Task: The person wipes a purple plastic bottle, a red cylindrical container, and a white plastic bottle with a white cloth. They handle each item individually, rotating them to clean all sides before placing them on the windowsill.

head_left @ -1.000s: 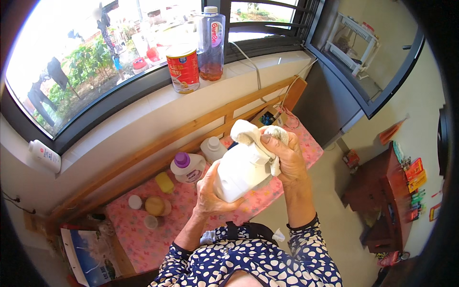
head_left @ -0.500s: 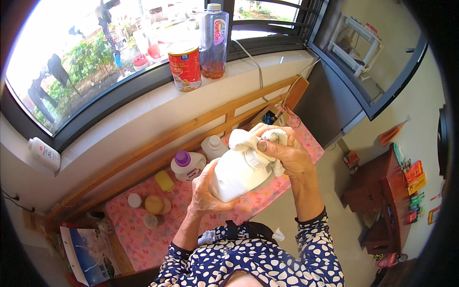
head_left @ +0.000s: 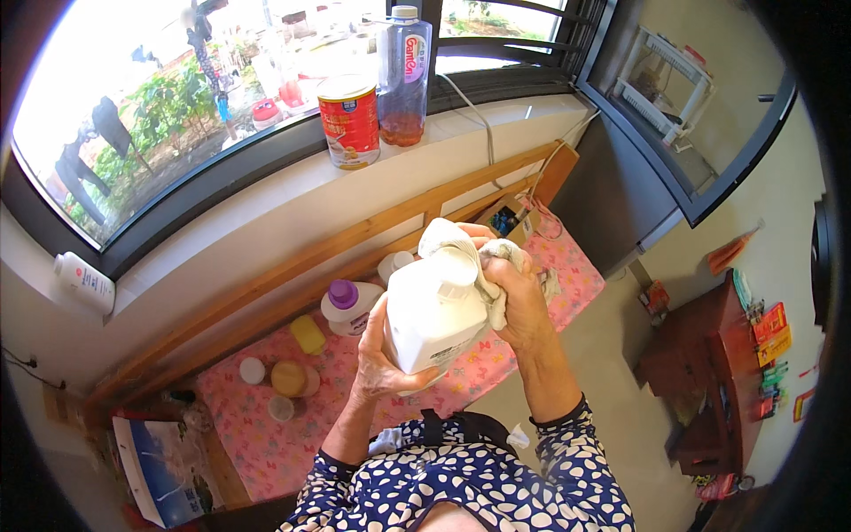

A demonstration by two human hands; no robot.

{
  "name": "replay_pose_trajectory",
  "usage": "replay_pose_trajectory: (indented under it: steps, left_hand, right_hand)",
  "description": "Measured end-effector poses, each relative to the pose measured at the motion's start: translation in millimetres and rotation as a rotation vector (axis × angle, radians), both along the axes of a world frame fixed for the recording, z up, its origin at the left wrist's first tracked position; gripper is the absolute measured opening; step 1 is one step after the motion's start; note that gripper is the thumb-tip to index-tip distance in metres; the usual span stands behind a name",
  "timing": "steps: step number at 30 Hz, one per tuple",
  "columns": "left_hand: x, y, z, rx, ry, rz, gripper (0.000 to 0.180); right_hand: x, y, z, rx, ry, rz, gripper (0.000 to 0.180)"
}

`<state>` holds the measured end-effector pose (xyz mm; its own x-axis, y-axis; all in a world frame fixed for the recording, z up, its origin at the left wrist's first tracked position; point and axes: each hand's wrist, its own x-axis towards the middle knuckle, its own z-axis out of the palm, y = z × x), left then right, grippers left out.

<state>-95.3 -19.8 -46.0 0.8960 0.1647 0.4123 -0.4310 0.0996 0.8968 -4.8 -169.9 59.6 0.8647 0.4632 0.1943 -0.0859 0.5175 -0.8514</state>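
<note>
Closest to the body, the left hand grips the side of a white jug, which is tilted and held up above the pink tabletop. At the jug's neck, the right hand is closed on a bunched white cloth and holds it there; whether a cap sits tight beneath, I cannot tell. The likeliest trouble is a slip: the jug looks broad and smooth, so a hard push or twist through the cloth could turn it out of the left hand, perhaps onto the floor beside the tabletop. A loose cap, if there is one, could let out whatever is inside. Beyond the hands, a dropped jug could topple the purple-capped bottle, or roll into the yellow block, tan-lidded tub and small cup set near one another on the left. Behind them runs a wooden rail. Farther off, on the sill, a red can and a tall blue bottle stand side by side, probably too far away to be caught by a slip
</note>
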Motion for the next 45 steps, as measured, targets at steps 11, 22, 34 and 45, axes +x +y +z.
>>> replay_pose_trajectory:
  steps: [11, 22, 34, 45]
  left_hand:
    - [-4, -15, 17, -0.095, 0.042, 0.131, 0.102]
    - [-4, -21, 8, 0.356, -0.104, 0.521, 0.097]
    - [-9, -14, 8, 0.124, 0.027, 0.222, 0.099]
    - [-11, -11, 1, 0.249, 0.016, 0.290, 0.103]
  right_hand:
    - [-17, 3, -19, -0.268, -0.879, -0.464, 0.017]
    - [-26, 14, -17, -0.242, -0.358, -0.414, 0.023]
    - [-4, -9, -13, 0.039, 0.131, -0.029, 0.023]
    - [-16, -5, -5, -0.063, -0.105, 0.021, 0.025]
